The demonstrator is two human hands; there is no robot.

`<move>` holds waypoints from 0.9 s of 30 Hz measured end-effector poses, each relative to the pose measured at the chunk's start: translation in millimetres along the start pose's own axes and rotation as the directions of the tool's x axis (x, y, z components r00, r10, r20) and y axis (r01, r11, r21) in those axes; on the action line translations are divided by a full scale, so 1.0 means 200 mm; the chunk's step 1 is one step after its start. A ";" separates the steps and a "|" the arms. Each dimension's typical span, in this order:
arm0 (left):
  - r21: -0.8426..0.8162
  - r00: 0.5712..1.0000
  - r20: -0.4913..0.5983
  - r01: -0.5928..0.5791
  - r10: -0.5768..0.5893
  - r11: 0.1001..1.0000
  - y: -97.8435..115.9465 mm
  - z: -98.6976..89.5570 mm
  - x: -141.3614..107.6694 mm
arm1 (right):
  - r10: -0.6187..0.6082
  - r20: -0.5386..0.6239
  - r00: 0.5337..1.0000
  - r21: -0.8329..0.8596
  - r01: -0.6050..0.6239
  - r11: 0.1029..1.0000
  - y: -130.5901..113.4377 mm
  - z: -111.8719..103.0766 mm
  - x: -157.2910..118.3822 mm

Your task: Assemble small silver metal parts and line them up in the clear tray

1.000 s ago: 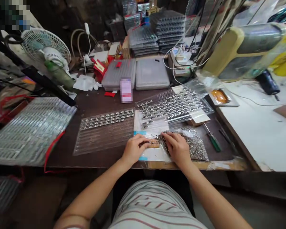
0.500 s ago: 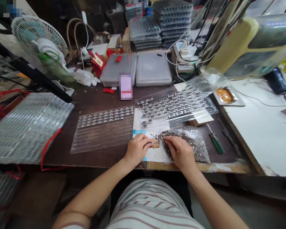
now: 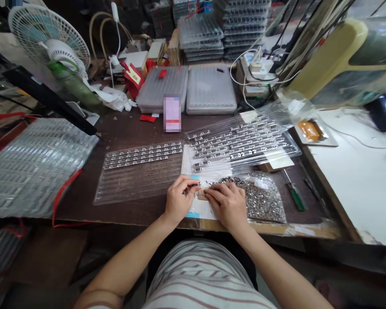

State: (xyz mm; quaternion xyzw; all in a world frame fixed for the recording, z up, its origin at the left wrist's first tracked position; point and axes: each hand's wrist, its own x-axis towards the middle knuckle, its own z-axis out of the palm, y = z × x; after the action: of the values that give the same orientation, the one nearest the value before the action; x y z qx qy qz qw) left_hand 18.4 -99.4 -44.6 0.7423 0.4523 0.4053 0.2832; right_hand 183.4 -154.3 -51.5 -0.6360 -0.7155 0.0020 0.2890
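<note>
My left hand is closed in a pinch on a small dark connector with a metallic edge, held just over a small wooden block. Against the block's right side, my right hand has its fingertips pressed together; whatever they hold is hidden. The block rests on white paper with blue tape. Beyond the right hand lies a clear bag of small metal parts, some of them spilling from its opening. A clear tray on the left carries several rows of connectors.
More connectors fill a second clear tray behind the bag. A green-handled screwdriver lies to the right. Stacked trays occupy the far left. Lidded plastic trays and a phone sit at the back, near a fan.
My right hand has moved left from the metal parts to the wooden block. My left hand has shifted slightly left and up off the block, and a dark connector now shows in its fingers.
</note>
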 end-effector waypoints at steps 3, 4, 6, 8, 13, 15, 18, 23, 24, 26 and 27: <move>-0.010 1.000 0.004 0.011 -0.011 1.000 0.01 0.00 0.00 | -0.032 0.011 0.999 -0.068 0.032 0.997 0.02 0.00 0.02; -0.014 1.000 0.001 0.014 -0.014 1.000 0.01 0.00 0.00 | -0.055 0.023 0.998 -0.092 0.057 0.994 0.03 0.00 0.03; -0.018 1.000 -0.008 0.018 -0.018 1.000 0.01 0.00 0.00 | -0.119 0.075 0.990 -0.125 0.128 0.984 0.04 0.01 0.06; -0.020 1.000 -0.010 0.024 -0.024 1.000 0.01 0.00 0.00 | -0.176 0.150 0.973 -0.144 0.198 0.970 0.05 0.01 0.09; -0.030 0.999 0.007 0.053 -0.053 0.998 0.00 0.00 -0.01 | -0.206 0.216 0.955 -0.211 0.251 0.945 0.06 -0.02 0.06; -0.037 0.998 0.012 0.060 -0.060 0.998 0.00 0.00 0.00 | -0.202 0.180 0.963 -0.244 0.243 0.939 0.07 -0.04 0.02; -0.037 0.996 0.038 0.078 -0.077 0.996 0.01 0.00 0.01 | -0.177 0.119 0.977 -0.280 0.204 0.938 0.08 -0.05 -0.01; 0.039 0.970 0.241 -0.052 0.041 0.998 0.08 0.06 0.03 | -0.114 0.023 0.993 -0.158 0.117 0.981 0.11 -0.02 -0.05; 0.055 0.960 0.270 -0.090 0.072 0.994 0.09 0.07 0.03 | -0.091 -0.005 0.996 -0.118 0.090 0.989 0.12 -0.02 -0.05; 0.085 0.949 0.297 -0.141 0.110 0.986 0.09 0.10 0.02 | -0.053 -0.053 0.997 -0.052 0.050 0.997 0.13 -0.01 -0.06; 0.099 0.947 0.300 -0.152 0.116 0.983 0.08 0.11 0.02 | -0.045 -0.069 0.997 -0.028 0.043 0.999 0.14 -0.01 -0.06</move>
State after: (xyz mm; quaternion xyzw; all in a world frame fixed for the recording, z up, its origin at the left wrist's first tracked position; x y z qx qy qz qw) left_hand 46.2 -104.3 -42.1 0.8389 0.3775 0.2811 0.2734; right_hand 209.0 -160.6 -65.1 -0.6235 -0.7188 -0.0362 0.3054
